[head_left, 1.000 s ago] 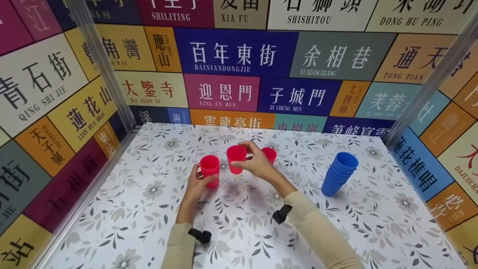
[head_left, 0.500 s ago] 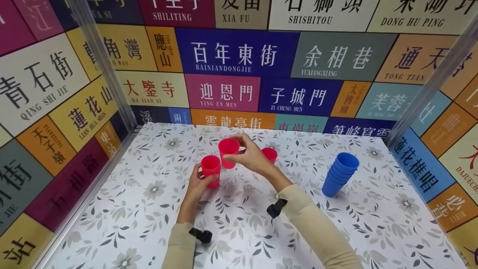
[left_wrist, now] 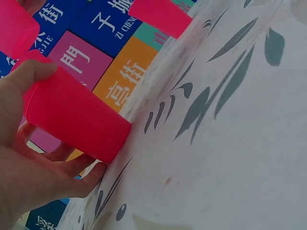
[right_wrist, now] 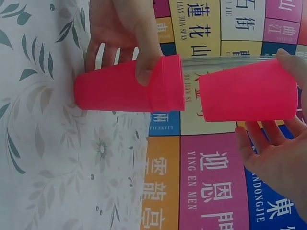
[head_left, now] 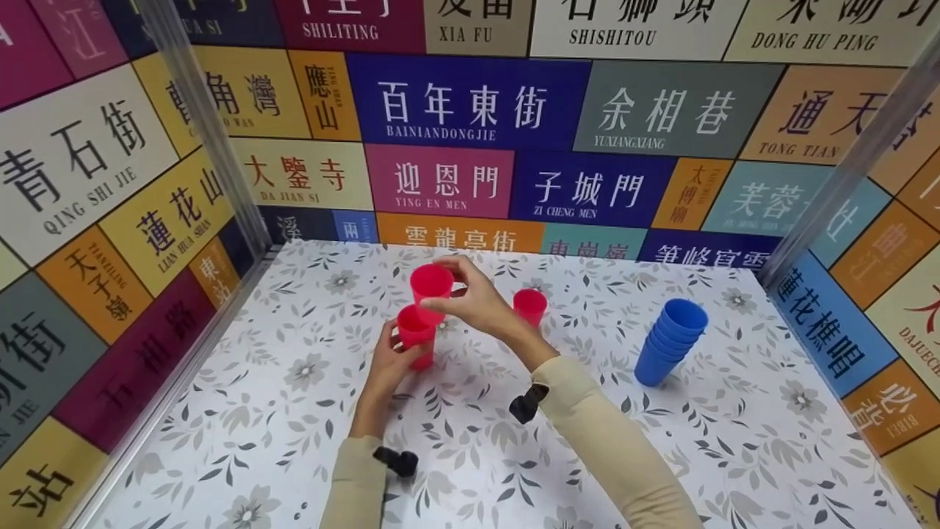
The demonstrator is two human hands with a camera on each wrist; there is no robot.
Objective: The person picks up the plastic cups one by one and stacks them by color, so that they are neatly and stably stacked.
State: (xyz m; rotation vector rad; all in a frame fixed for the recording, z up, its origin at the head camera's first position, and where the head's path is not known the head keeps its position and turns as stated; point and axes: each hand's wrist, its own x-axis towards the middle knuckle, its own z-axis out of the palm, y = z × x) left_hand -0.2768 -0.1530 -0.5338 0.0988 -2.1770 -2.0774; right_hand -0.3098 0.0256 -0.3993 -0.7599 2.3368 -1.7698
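Observation:
My left hand (head_left: 383, 371) grips a red plastic cup (head_left: 418, 338) that stands upright on the table. In the right wrist view this cup (right_wrist: 124, 86) shows a band by its mouth, like the rim of a second cup nested inside. Just above it, my right hand (head_left: 481, 303) holds another red cup (head_left: 432, 283) by its sides, thumb on the near side. A small gap parts the raised cup (right_wrist: 249, 91) from the mouth of the lower one. To the right, a third red cup (head_left: 530, 307) stands on the table, touched by neither hand.
A stack of several blue cups (head_left: 667, 345) stands at the right of the table (head_left: 470, 455), which has a floral cover. Panels printed with place names (head_left: 470, 103) enclose the back and both sides. A black wrist camera (head_left: 396, 461) sits on each sleeve.
My right hand has carried its red cup leftward and up, from beside the left-hand cup to over its mouth. The third red cup shows more fully now. My left hand has stayed put.

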